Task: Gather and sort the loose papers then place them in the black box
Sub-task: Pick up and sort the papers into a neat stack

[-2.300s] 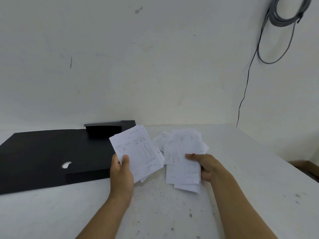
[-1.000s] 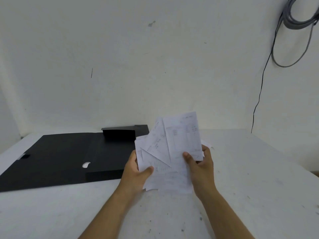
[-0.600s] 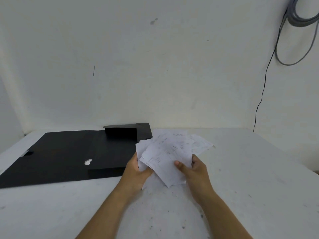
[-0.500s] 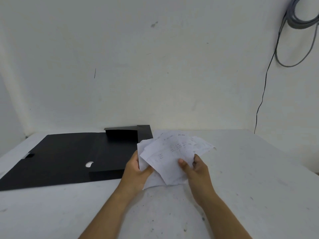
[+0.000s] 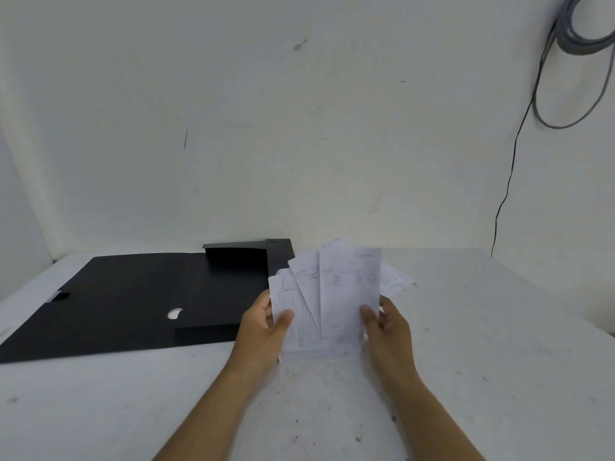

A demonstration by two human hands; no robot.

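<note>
— Where does the black box (image 5: pixel 139 301) lie from the papers (image 5: pixel 332 301)?

— To the left, opened flat on the white table (image 5: pixel 499 344), its near edge just beside the left hand (image 5: pixel 263 331); that hand is the nearer one. The sheets stand upright, long axis vertical, fanned and uneven.

— And the fingers?

— Both hands pinch the stack's sides, the right hand (image 5: pixel 386 331) opposite the left, thumbs in front. One loose sheet (image 5: pixel 396 281) lies behind.
</note>
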